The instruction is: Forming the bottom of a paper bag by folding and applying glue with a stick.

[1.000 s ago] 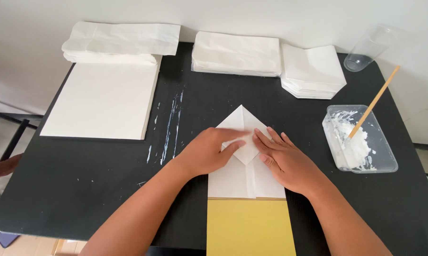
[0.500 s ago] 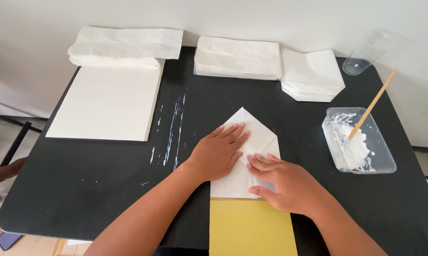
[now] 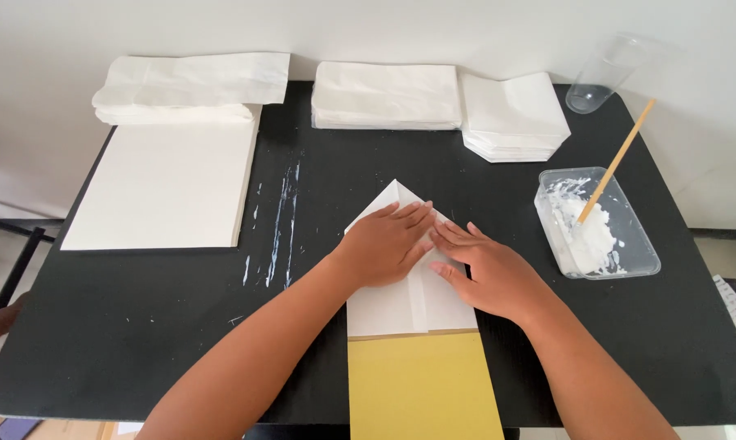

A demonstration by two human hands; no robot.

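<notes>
**Folded white paper, point facing away**

Both hands are flat, gripping nothing: left hand (image 3: 388, 244) and right hand (image 3: 490, 273) press the folded white paper (image 3: 409, 305), its long axis running toward its far tip. Right of the paper, a clear tub (image 3: 641, 253) holds white paste and a wooden stick (image 3: 617, 161).

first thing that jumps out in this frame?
Both hands pressed flat on a white folded paper with a pointed top, mid-table: left hand beside right hand, fingertips meeting. A yellow sheet lies under it at the near edge. To the right, a clear tub of white paste with a wooden stick leaning in it; white paper stacks line the far edge of the black table.
</notes>
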